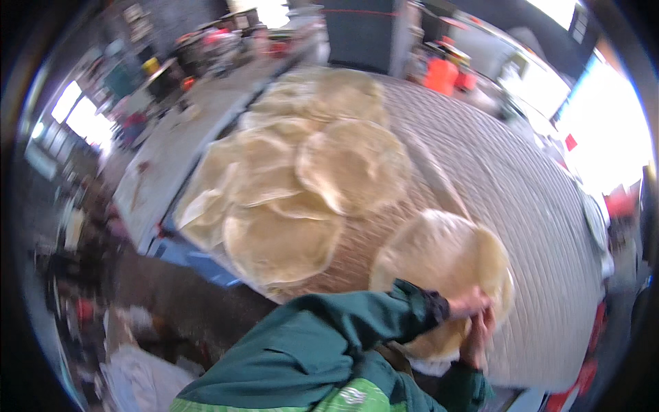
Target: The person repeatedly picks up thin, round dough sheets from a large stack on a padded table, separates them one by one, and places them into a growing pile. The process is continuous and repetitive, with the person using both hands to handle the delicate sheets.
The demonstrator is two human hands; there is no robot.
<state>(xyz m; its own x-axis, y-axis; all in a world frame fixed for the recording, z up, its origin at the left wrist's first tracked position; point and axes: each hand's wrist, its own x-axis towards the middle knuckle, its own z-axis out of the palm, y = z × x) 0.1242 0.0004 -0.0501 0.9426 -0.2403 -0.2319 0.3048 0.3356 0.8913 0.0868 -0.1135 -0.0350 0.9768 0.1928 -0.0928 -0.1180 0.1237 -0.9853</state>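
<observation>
Large round, thin, pale tan sheets, like flatbreads, lie on a quilted cover. One round sheet (427, 257) is nearest my body, at the lower right. My left hand (471, 303) and my right hand (479, 335) meet at this sheet's right part, fingertips close together and seemingly pinching its edge; blur hides the exact grip. Part of the sheet is folded or doubled there. Farther off, another round sheet (355, 165) overlaps several more, among them a sheet (283, 239) near the table's left edge. Green sleeves cover both my arms.
The quilted cover (494, 175) spreads over a wide table. Along its left side runs a pale bench (165, 139) with assorted items at its far end. Orange and red objects (441, 76) stand beyond the table. A white cloth or bag (146, 376) lies low at the left.
</observation>
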